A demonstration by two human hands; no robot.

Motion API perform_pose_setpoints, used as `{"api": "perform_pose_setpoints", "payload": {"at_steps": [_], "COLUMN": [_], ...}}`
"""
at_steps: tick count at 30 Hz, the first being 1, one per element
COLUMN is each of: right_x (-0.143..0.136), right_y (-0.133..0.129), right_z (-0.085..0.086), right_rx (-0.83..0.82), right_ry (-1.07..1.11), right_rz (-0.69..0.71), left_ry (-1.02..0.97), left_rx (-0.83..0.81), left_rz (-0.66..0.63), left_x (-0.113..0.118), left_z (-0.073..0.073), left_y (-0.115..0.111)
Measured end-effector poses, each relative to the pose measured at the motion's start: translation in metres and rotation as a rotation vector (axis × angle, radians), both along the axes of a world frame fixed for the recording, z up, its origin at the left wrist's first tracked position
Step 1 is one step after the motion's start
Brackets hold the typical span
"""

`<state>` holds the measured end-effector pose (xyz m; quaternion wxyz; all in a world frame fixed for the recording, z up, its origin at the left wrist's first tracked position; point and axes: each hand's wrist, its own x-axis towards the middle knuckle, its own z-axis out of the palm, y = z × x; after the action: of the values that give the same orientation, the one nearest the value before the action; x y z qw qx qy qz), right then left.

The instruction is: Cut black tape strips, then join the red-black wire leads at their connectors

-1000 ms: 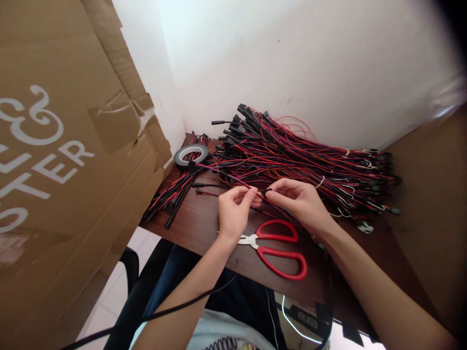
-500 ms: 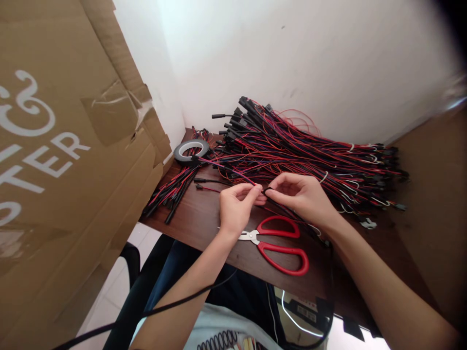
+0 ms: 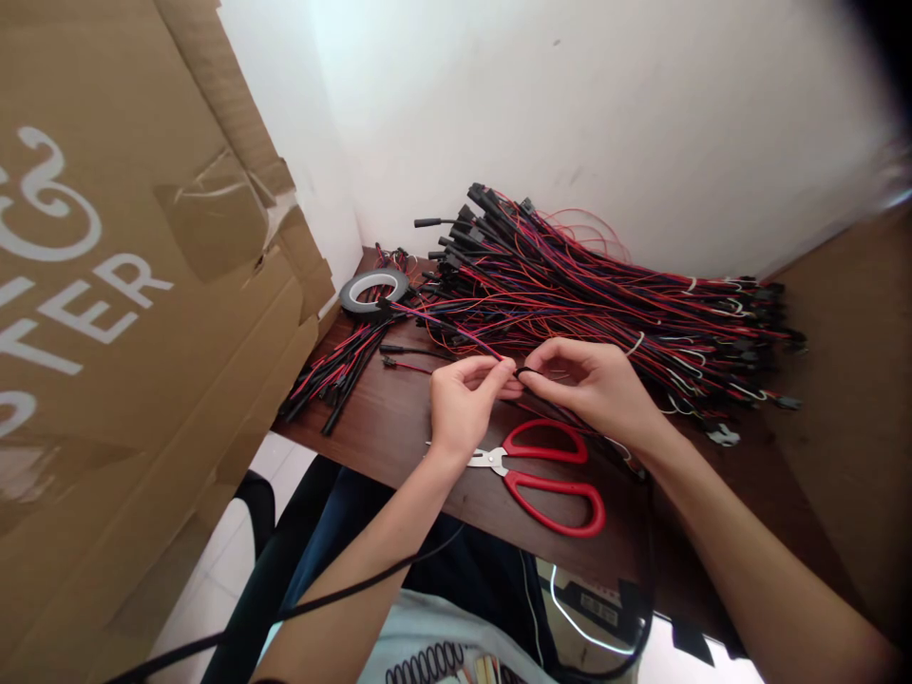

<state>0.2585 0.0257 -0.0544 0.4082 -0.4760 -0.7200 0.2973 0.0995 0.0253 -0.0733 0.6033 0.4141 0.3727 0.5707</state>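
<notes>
Both your left hand (image 3: 463,404) and right hand (image 3: 595,385) pinch one thin red-and-black wire lead (image 3: 456,337), fingertips meeting to steady its black joint above the red-handled scissors (image 3: 548,475).

- On the cardboard box (image 3: 106,285) at your left you can read white letters "TER", cut off by the edge
- Above them a white ampersand-like curl

Thin red-and-black wire (image 3: 456,335), pinched taut between fingertips just above red scissors (image 3: 548,470), far end running left toward tape roll (image 3: 373,290).
</notes>
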Motion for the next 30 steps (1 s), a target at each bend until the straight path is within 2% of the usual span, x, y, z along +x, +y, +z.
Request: {"api": "perform_pose_setpoints", "payload": {"at_steps": [13, 18, 24, 30], "right_x": [0.0, -0.001, 0.002, -0.005], "right_y": [-0.003, -0.003, 0.0, -0.003], "right_z": [0.006, 0.004, -0.005, -0.012], "right_rx": [0.048, 0.05, -0.09, -0.272], "right_ry": [-0.07, -0.067, 0.05, 0.354], "right_rz": [-0.019, -0.03, -0.095, -0.02], "left_ry": [0.013, 0.056, 0.074, 0.061], "left_rx": [0.017, 0.049, 0.062, 0.069], "left_rz": [-0.055, -0.011, 0.055, 0.073], "left_x": [-0.003, -0.002, -0.002, -0.002], "left_z": [0.0, -0.001, 0.001, 0.001], "left_y": [0.0, 0.001, 0.0, 0.0]}}
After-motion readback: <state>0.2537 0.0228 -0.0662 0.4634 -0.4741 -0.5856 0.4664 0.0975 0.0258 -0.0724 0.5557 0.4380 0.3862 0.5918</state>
